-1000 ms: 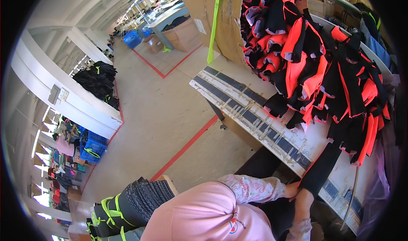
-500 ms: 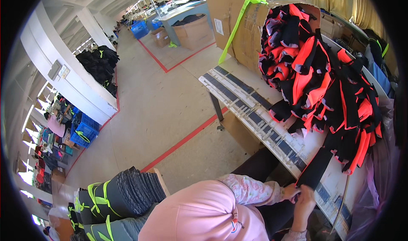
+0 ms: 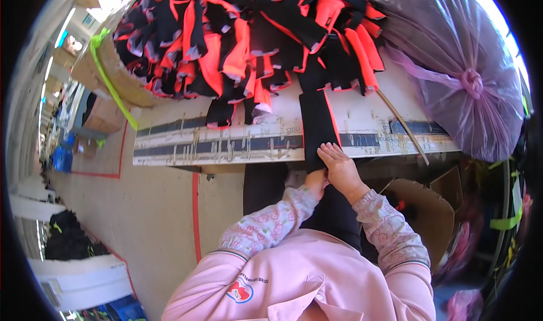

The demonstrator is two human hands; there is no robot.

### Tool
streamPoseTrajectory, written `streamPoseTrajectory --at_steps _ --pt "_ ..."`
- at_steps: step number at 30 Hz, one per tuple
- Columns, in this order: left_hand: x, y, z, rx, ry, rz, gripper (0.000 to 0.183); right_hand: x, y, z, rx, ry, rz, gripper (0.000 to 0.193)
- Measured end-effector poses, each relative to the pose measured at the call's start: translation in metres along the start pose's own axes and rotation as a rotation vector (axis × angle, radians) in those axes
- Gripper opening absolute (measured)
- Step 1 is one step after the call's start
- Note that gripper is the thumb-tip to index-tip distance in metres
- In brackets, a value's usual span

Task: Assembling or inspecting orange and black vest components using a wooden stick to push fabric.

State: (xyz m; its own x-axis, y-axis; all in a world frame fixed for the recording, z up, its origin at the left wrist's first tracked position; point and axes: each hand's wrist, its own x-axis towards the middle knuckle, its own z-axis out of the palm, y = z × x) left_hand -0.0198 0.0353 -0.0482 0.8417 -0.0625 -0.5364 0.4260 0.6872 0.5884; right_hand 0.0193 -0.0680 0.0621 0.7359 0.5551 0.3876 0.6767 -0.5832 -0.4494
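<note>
A long black fabric strip (image 3: 318, 117) with a coral edge runs from the pile toward me and over the table's front edge. At its near end my left hand (image 3: 317, 183) is closed on the strip, its fingers partly hidden below the edge. Across the strip's right side lies my right hand (image 3: 343, 171), its fingers stretched out over the black cloth and its thumb out of sight. The two hands touch or nearly touch. Farther back is a heap of black and coral fabric pieces (image 3: 212, 61), many folded or curled.
The white table (image 3: 260, 134) has worn dark tape along its front. A thin stick (image 3: 404, 126) lies at the right, beside a tied purple plastic bag (image 3: 452, 83). A cardboard box (image 3: 113, 63) stands far left; an open carton (image 3: 427, 208) sits below the table.
My view has swung right and now faces the table squarely. Both hands stay at the strip's near end; the right fingers now lie stretched over it.
</note>
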Motion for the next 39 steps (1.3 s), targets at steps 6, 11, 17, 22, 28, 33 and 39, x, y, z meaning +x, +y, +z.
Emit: streamPoseTrajectory --at_steps 6,11,17,22,28,33,39 --pt "-0.056 0.086 0.022 -0.006 -0.371 -0.253 0.028 -0.014 0.009 -0.018 0.054 -0.062 0.008 0.051" --pt "-0.032 0.086 0.016 0.098 -0.186 -0.345 0.034 -0.008 0.007 -0.024 0.185 -0.098 0.019 0.047" --pt "-0.026 0.054 0.014 0.252 -0.08 -0.164 0.022 0.004 0.006 -0.015 0.147 -0.149 0.086 0.059" --pt "-0.027 0.046 0.026 0.371 0.01 -0.006 0.019 0.053 0.025 0.015 -0.29 -0.105 0.042 0.077" --pt "-0.02 0.034 0.024 0.409 0.067 0.092 0.02 0.129 0.061 0.052 -0.212 -0.058 0.31 0.085" --pt "-0.024 0.03 0.017 0.388 0.044 -0.022 0.016 0.105 0.064 0.057 -0.38 0.037 0.115 0.086" --pt "-0.037 0.055 0.024 0.252 0.067 -0.1 0.014 -0.006 -0.025 -0.043 -0.394 -0.313 0.056 0.062"
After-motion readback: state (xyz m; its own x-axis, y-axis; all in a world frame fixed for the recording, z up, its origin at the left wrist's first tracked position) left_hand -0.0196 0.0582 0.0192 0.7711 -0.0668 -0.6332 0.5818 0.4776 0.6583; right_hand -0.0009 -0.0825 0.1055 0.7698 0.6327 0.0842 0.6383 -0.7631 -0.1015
